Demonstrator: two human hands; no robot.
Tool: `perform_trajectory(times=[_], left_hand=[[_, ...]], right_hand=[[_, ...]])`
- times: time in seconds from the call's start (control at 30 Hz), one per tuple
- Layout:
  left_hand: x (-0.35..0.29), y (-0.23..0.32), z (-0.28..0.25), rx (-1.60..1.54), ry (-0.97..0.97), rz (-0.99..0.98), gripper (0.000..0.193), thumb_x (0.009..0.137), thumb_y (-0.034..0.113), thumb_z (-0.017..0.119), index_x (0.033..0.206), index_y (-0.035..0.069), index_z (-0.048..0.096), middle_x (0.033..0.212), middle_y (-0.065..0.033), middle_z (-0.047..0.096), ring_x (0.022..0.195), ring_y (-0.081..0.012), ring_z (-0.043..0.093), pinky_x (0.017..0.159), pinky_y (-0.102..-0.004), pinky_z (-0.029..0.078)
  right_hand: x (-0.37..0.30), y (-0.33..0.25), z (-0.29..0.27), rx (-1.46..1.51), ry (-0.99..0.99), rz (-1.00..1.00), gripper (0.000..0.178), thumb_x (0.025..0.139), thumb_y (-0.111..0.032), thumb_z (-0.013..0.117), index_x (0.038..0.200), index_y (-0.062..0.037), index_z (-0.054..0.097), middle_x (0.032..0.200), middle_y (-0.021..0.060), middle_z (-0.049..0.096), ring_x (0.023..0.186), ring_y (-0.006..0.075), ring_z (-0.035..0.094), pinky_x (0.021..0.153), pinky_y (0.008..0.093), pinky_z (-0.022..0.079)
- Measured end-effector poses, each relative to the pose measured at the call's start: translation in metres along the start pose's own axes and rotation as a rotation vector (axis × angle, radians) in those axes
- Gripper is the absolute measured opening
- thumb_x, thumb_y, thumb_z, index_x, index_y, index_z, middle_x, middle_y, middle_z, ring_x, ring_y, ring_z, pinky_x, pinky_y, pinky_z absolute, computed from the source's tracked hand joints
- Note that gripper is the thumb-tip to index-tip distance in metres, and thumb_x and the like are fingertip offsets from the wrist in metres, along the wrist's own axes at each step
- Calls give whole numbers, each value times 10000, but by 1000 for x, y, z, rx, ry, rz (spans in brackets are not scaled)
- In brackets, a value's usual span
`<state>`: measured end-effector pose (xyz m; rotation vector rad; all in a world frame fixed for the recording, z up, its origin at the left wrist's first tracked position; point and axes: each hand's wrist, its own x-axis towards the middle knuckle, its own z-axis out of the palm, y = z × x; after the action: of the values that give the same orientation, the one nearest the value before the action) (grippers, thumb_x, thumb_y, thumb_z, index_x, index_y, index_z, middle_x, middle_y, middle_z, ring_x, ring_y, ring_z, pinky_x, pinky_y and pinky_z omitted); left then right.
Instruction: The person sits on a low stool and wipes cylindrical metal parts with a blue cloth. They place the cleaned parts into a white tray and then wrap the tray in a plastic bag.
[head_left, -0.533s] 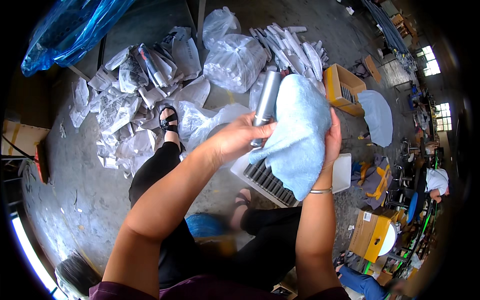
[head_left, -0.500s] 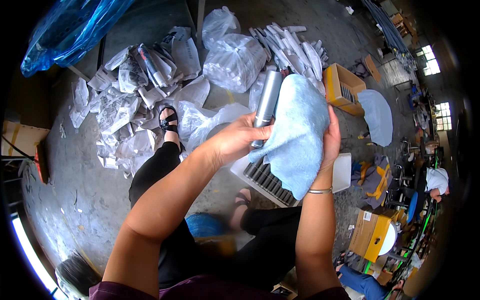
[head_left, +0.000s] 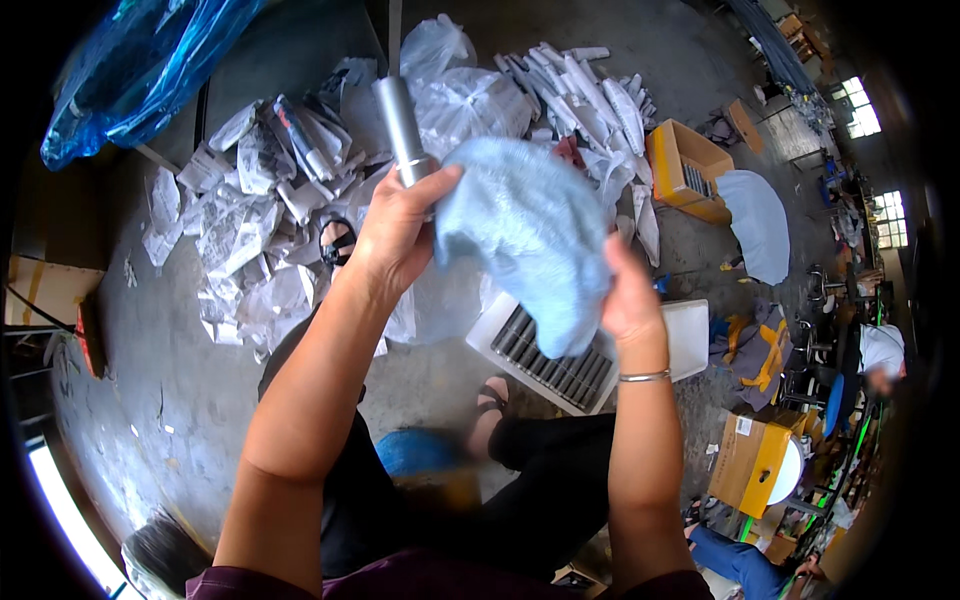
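Note:
My left hand (head_left: 398, 228) is closed round the lower end of a silver metal tube (head_left: 400, 122), which points up and away from me. Its thumb lies at the near edge of a light blue cloth (head_left: 530, 205). At the cloth's right side, my right hand (head_left: 634, 298) grips the fabric, its fingertips partly hidden and smeared by motion. Below the cloth stands a white box (head_left: 481, 335) holding rows of dark grey cylinders (head_left: 540, 352); the hanging cloth covers part of it.
Crumpled printed paper (head_left: 240, 215) is heaped at the left. Behind lie clear plastic bags (head_left: 475, 105) and rolled paper (head_left: 590, 85). A cardboard box (head_left: 715, 160) stands at the right, near a draped stool (head_left: 752, 225). Another person's leg (head_left: 735, 560) shows at lower right.
My left hand has carried the tube leftward, out from beside the cloth. The cloth has shifted left and spread between my hands, uncovering more of the box of cylinders. My right hand moved slightly left and down.

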<state>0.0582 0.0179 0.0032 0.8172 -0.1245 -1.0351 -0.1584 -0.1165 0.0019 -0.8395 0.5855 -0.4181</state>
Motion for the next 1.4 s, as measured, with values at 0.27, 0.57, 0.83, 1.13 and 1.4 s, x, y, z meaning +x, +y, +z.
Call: perform_trajectory(times=[0.27, 0.57, 0.83, 1.13, 1.4], left_hand=[[4, 13, -17, 40, -176, 20, 243, 778, -31, 709, 938, 59, 551, 823, -5, 557, 779, -121, 572, 720, -262, 475], [10, 4, -20, 617, 22, 235, 191, 734, -69, 665, 874, 54, 626, 998, -27, 631, 858, -103, 562, 820, -242, 426], [10, 1, -17, 817, 1, 283, 191, 757, -24, 695, 884, 57, 578, 866, -35, 639, 885, -130, 615, 803, -258, 469], [2, 10, -16, 784, -258, 31, 228, 646, 57, 834, 751, 59, 632, 928, -41, 609, 924, -165, 582, 834, -314, 455], [6, -9, -22, 1284, -410, 316, 348, 583, -18, 764, 917, -3, 669, 965, -136, 608, 910, -289, 582, 831, -334, 459]], right_hand=[[-4, -40, 11, -53, -147, -283, 680, 808, -51, 651, 1404, -34, 324, 1306, 142, 463, 1179, 242, 495, 1023, 354, 387], [-2, -42, -10, -707, 120, -400, 265, 825, 33, 604, 1089, 19, 591, 1058, 41, 604, 871, 78, 526, 772, 206, 418], [5, -41, -7, -932, 335, -478, 200, 877, -108, 628, 1041, 6, 627, 973, 41, 645, 877, 90, 543, 813, 225, 421], [-9, -53, -14, -495, 147, -427, 273, 811, -29, 685, 1068, 31, 614, 1020, 48, 614, 886, 95, 540, 823, 234, 433], [-16, -56, -22, -652, 152, -355, 321, 743, 78, 681, 1055, 34, 622, 1017, 52, 612, 905, 115, 552, 829, 247, 446]])
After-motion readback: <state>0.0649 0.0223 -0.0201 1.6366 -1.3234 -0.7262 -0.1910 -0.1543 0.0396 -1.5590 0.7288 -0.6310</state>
